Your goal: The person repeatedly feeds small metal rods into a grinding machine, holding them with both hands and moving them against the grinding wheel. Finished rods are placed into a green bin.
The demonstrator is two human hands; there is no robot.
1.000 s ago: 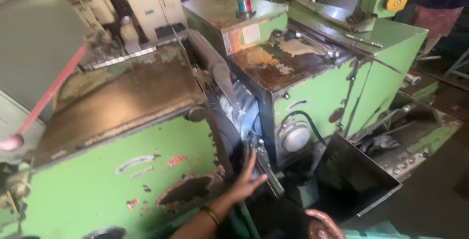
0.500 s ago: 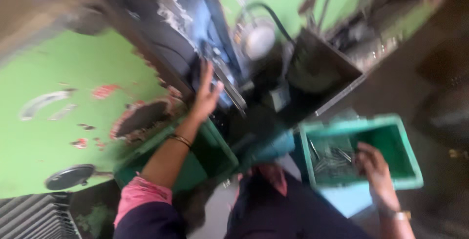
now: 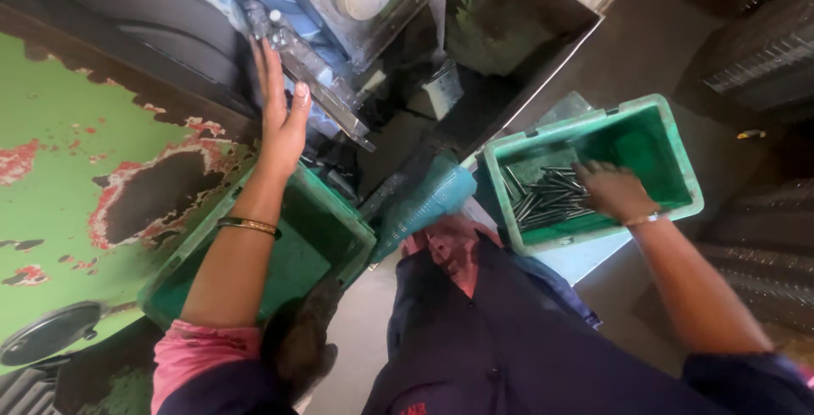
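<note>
The right hand (image 3: 612, 190) reaches down into a green plastic crate (image 3: 670, 148), fingers curled over a heap of thin dark metal rods (image 3: 543, 194) lying along the crate's left side; whether it grips any cannot be told. The left hand (image 3: 280, 118) is raised with fingers straight and together, open and holding nothing, pressed against a grey metal rail (image 3: 314, 76) on the green machine (image 3: 76, 161). Below its forearm sits a second green bin (image 3: 297, 254), apparently empty.

Grey concrete floor (image 3: 360, 339) w/ two green plastic crates on it: one (image 3: 670, 169) w/ metal rods (image 3: 543, 194), other (image 3: 297, 254) by machine
</note>
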